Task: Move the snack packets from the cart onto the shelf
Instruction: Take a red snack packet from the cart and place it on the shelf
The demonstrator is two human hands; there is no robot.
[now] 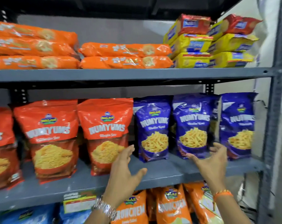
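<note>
hands before grey shelf [161, 173]: left hand [125, 172] open, empty, near front edge beside red packet [106, 136]. right hand [209, 160] open, fingers spread, touching bottom of middle blue packet [193, 126], which stands upright toward shelf's right end, between two other blue packets.

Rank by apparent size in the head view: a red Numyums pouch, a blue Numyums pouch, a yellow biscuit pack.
1. Red Numyums pouch, though it sits nearer the camera.
2. Blue Numyums pouch.
3. Yellow biscuit pack, clearly smallest.
</note>
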